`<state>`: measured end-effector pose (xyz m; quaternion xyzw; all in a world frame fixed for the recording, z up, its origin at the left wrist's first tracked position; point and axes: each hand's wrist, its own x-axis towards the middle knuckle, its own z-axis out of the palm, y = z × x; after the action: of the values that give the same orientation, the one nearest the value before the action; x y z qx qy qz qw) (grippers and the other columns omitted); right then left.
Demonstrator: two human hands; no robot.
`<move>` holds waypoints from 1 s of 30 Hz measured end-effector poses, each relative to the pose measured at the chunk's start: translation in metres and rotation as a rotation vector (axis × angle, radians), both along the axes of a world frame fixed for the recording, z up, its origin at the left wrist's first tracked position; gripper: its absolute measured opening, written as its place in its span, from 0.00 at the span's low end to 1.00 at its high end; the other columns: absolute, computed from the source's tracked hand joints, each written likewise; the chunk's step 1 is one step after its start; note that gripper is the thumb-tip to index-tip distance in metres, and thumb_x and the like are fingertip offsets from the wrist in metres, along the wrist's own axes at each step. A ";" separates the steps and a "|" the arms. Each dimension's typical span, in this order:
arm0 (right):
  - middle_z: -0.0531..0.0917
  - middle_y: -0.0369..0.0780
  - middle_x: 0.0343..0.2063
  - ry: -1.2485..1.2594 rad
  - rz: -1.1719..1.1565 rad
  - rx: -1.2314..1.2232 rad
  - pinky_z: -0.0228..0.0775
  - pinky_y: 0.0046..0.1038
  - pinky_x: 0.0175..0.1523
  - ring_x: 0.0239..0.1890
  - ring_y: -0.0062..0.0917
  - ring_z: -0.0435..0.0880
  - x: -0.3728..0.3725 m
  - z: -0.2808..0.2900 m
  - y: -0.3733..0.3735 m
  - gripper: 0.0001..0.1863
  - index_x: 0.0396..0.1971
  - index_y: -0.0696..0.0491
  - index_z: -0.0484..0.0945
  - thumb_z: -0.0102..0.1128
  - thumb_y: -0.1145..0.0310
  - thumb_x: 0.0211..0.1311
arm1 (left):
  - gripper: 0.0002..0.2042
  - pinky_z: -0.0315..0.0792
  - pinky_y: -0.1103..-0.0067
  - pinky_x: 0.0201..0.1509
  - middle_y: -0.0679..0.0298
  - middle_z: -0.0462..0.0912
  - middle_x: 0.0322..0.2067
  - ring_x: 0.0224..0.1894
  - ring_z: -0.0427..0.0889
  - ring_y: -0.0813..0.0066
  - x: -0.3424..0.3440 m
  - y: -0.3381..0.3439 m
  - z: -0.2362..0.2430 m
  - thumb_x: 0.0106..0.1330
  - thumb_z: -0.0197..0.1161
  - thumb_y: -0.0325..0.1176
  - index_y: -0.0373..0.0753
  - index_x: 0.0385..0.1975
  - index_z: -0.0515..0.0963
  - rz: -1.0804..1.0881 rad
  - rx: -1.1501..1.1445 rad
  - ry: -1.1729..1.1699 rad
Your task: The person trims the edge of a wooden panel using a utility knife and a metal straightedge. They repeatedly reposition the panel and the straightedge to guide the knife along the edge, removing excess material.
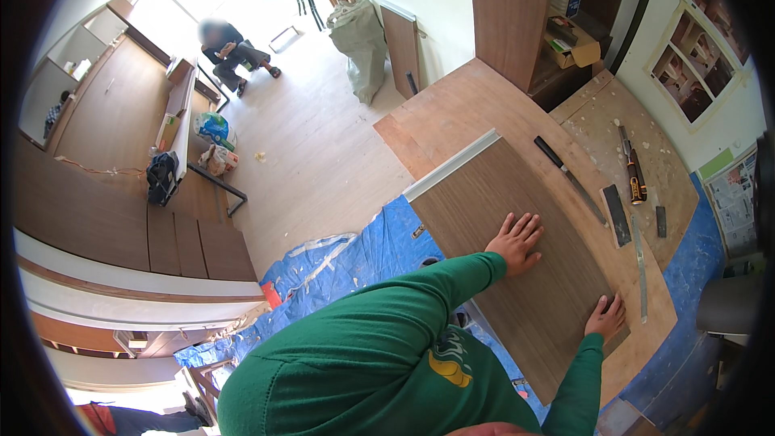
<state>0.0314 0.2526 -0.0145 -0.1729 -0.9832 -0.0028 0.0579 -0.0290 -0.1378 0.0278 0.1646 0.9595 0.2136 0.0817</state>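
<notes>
A brown wood-grain panel lies flat on a plywood worktop, with a pale metal-looking strip along its far short edge. My left hand rests palm down near the panel's middle, its fingers spread. Close to the near right corner, my right hand also lies flat on the panel, fingers apart. Neither hand holds anything. To the right of the panel are a black-handled saw, a dark flat block, a steel ruler and a chisel-like tool with a dark and yellow handle.
Blue sheeting covers the floor beside me. A large sack and another panel stand beyond the worktop. Far left, a person crouches near the window. A cardboard box sits at the back right.
</notes>
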 end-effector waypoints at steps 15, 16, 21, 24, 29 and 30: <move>0.75 0.48 0.69 0.055 0.037 0.006 0.55 0.53 0.78 0.73 0.47 0.69 0.001 -0.004 0.005 0.31 0.70 0.50 0.72 0.46 0.43 0.80 | 0.36 0.32 0.51 0.87 0.54 0.48 0.83 0.85 0.43 0.55 0.002 0.001 -0.005 0.80 0.47 0.57 0.40 0.80 0.59 0.011 0.027 0.044; 0.75 0.48 0.69 0.056 0.039 0.002 0.55 0.53 0.78 0.73 0.47 0.69 0.002 -0.005 0.005 0.31 0.70 0.50 0.72 0.47 0.43 0.80 | 0.36 0.31 0.51 0.86 0.54 0.48 0.83 0.85 0.43 0.55 0.002 0.000 -0.005 0.80 0.47 0.57 0.40 0.80 0.59 0.013 0.024 0.039; 0.77 0.49 0.67 0.080 0.032 0.019 0.59 0.52 0.76 0.71 0.48 0.72 0.005 -0.004 -0.003 0.31 0.69 0.51 0.73 0.51 0.45 0.78 | 0.36 0.32 0.51 0.86 0.54 0.49 0.83 0.85 0.43 0.55 0.000 -0.005 -0.003 0.79 0.48 0.57 0.40 0.79 0.59 0.020 0.014 0.045; 0.79 0.51 0.65 0.110 0.050 -0.032 0.63 0.51 0.73 0.68 0.49 0.75 0.002 0.005 -0.005 0.30 0.67 0.52 0.75 0.56 0.47 0.77 | 0.37 0.35 0.50 0.86 0.54 0.50 0.83 0.85 0.44 0.54 -0.002 0.000 0.008 0.78 0.50 0.57 0.40 0.79 0.60 0.014 -0.045 0.039; 0.79 0.51 0.64 0.196 0.112 0.026 0.62 0.53 0.74 0.67 0.50 0.75 -0.001 0.023 -0.008 0.30 0.68 0.49 0.76 0.58 0.47 0.75 | 0.36 0.38 0.49 0.85 0.54 0.52 0.82 0.84 0.47 0.52 -0.010 0.010 0.009 0.77 0.52 0.58 0.44 0.79 0.61 0.017 -0.102 0.068; 0.79 0.48 0.65 0.206 0.105 0.046 0.59 0.53 0.75 0.69 0.48 0.74 -0.001 0.019 -0.009 0.30 0.69 0.47 0.75 0.58 0.46 0.75 | 0.37 0.37 0.48 0.85 0.54 0.52 0.82 0.84 0.47 0.52 -0.008 0.010 -0.005 0.77 0.51 0.58 0.43 0.79 0.61 0.019 -0.109 0.105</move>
<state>0.0301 0.2431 0.0046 -0.1193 -0.9795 -0.0048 0.1626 -0.0373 -0.1276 0.0233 0.1617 0.9742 0.1527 0.0383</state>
